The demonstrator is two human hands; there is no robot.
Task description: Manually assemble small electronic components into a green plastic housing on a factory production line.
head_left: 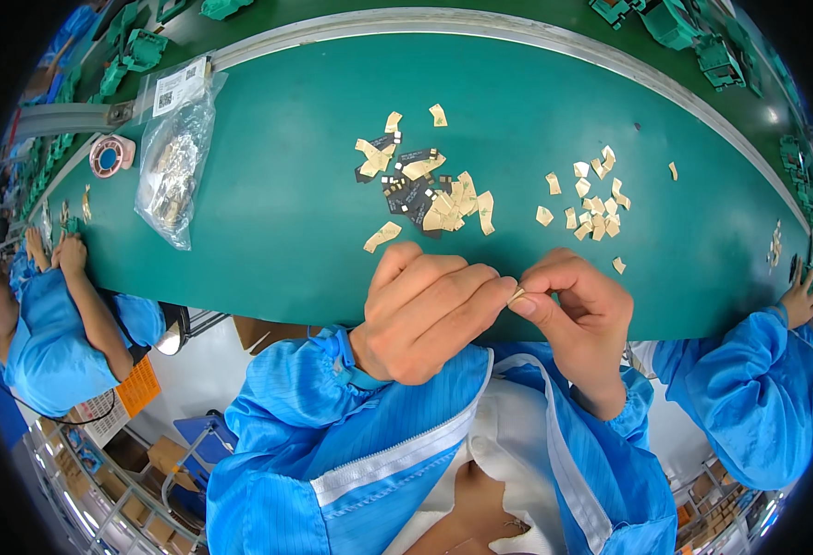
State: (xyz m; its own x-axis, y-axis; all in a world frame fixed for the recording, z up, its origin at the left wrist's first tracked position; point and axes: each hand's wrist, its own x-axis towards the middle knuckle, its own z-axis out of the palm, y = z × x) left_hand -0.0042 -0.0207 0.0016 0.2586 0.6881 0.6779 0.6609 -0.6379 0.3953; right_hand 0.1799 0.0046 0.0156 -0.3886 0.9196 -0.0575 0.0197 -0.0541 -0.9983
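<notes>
My two hands meet just above the near edge of the green table. Between the thumb and forefinger of my right hand is a small tan piece, seen edge-on. My left hand is closed, its fingertips against that same piece; whether it grips anything more is hidden. Beyond my left hand lies a loose pile of tan curved strips mixed with black flat flexible strips with gold ends. A scatter of smaller tan pieces lies beyond my right hand.
A clear plastic bag of small parts lies on the left of the green table, beside a roll of tape. Green fixtures stand past the metal rail. Co-workers in blue sit at left and right.
</notes>
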